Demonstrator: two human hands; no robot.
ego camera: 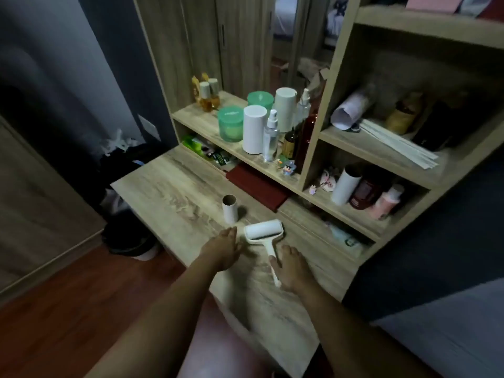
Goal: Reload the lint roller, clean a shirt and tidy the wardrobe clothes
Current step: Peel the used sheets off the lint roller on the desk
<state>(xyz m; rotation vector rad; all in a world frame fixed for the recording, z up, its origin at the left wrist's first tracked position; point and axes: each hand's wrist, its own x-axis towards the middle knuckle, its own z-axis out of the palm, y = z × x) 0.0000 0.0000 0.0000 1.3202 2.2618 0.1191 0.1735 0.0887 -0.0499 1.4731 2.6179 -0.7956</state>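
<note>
The lint roller (264,232) lay on the wooden surface (174,192), near its front edge. Its white roll pointed far and its handle (270,249) ran back toward the person. A bare cardboard core (230,208) stood upright just beyond and to the left of the roller, apart from it. A white tube (344,188) leaned on the lower shelf (338,212) at the far right; whether it was a spare refill could not be told.

The left hand (222,248) was stretched out just left of the roll. Its fingers (231,231) were straight, held nothing, and sat close to the roll's left end; contact could not be confirmed. The right hand (293,267) lay over the near part of the handle with its fingers (286,249) loosely bent. The view did not show whether they were closed round the handle or only resting on it.

With a full white roll on the frame and the old core set aside, the step in hand was judged to be seating the refill.

1. The right hand needed a firm wrap round the handle so the frame could not slide on the smooth surface.
2. The left palm was best set square against the roll's end and pushed along the axle, not down onto it.
3. A free spin of the roll would confirm correct seating.
4. The adhesive face was best left untouched; the ends gave a safe hold.
</note>
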